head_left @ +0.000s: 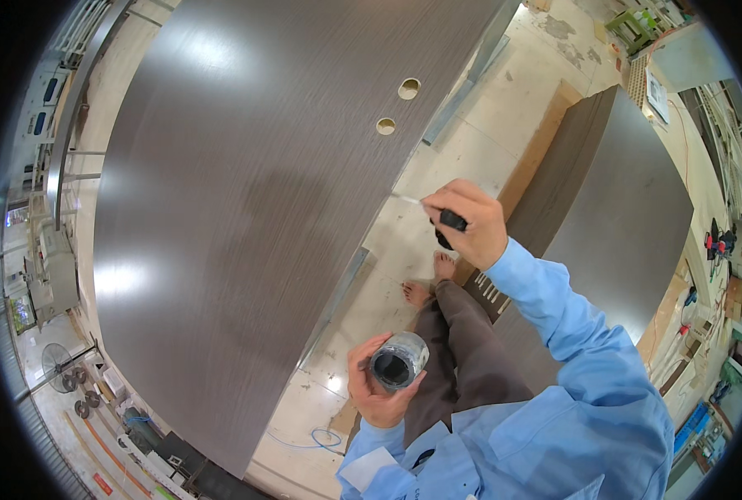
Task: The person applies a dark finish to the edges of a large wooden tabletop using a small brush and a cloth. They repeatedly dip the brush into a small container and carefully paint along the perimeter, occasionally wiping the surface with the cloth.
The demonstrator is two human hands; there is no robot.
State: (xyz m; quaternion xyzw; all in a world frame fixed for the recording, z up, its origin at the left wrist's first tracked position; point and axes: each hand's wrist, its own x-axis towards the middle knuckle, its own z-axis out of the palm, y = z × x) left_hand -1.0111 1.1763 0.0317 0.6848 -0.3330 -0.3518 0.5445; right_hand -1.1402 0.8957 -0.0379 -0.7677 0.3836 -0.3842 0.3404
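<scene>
My left hand [369,385] is wrapped round a clear jar [422,350], smeared grey, with a dark content inside and its mouth open and facing up. A thin tool with a pale shaft [407,198] and a black grip [453,220] is pinched in my right hand [479,221]; whether it is a brush cannot be made out. The shaft's tip meets the near right edge of a large dark brown wood-grain panel [246,150], below two round holes [408,88] cut through it.
Grey metal supports [338,300] show under the panel's edge. On my right lies a stack of dark panels [613,208]. My bare feet [443,265] stand on the pale floor between them. A blue cord [325,437] and a fan [56,358] are at the left.
</scene>
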